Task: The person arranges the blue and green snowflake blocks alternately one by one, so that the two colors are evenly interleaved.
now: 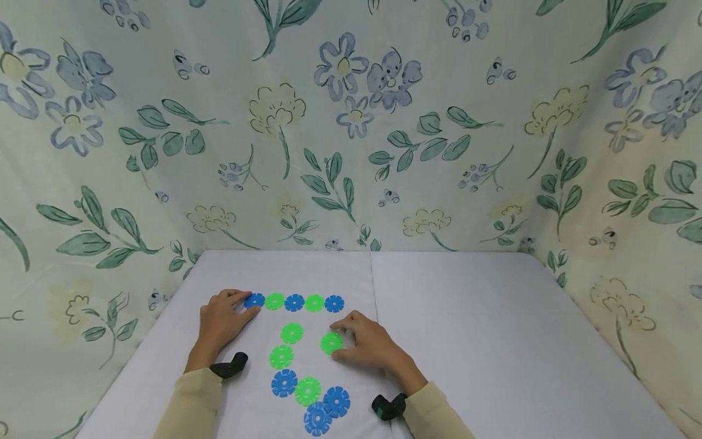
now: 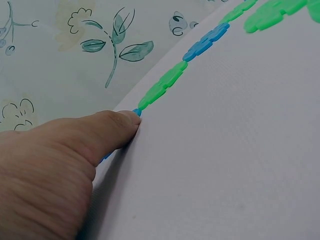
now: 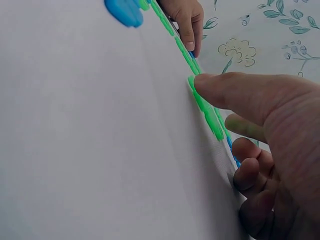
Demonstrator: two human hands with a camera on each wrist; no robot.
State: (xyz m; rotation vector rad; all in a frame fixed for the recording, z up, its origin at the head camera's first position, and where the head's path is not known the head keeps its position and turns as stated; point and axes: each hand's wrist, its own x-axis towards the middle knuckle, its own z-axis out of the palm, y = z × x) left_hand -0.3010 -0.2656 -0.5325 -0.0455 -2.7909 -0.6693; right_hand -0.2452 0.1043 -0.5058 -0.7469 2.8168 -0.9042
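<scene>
While the left hand (image 1: 222, 320) pinches the blue end disc (image 1: 255, 300) of an alternating blue-and-green row (image 1: 294, 302), seemingly to steady it, scattered discs (image 1: 282, 356) lie on the near side, two blue ones (image 1: 318, 419) overlapping. Farther right, the right hand (image 1: 370, 342) holds a green disc (image 1: 331, 343) by its rim between thumb and index finger, a grip that probably suits such thin, flat pieces. All look like smooth plastic, round with slotted edges, on matte white cloth (image 1: 466, 341).
</scene>
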